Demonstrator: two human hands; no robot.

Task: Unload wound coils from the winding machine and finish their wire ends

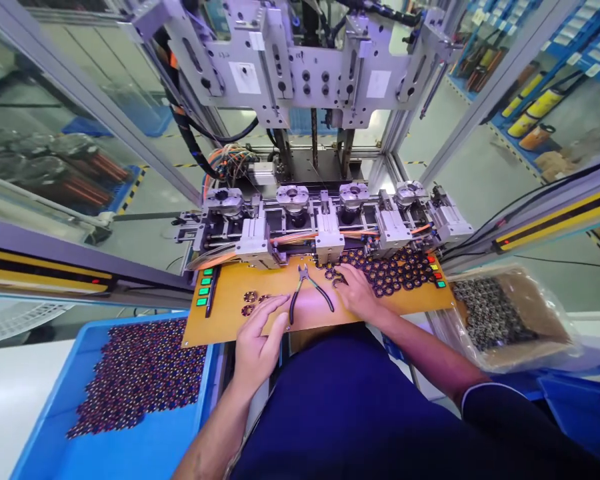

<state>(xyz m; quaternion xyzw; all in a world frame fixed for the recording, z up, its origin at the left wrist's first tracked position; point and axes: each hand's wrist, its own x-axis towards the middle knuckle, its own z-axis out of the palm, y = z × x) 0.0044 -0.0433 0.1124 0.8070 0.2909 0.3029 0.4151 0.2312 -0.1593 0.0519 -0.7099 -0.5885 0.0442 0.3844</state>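
Note:
My left hand is held over the left half of the yellow work board, fingers stretched out and thumb apart. Just beyond its fingertips lie several small copper-wound rings, one partly covered by the fingers. On the right half, my right hand has its fingers bent around a small dark ring-shaped part at the edge of a spread of similar black rings. Between the hands rest side cutters with dark handles spread, jaws pointing away from me.
A machine with several metal clamping stations stands behind the board. Green buttons and a black pen-like stick are at left, coloured buttons at right. A blue tray holds many wound rings; a lined box holds metallic parts.

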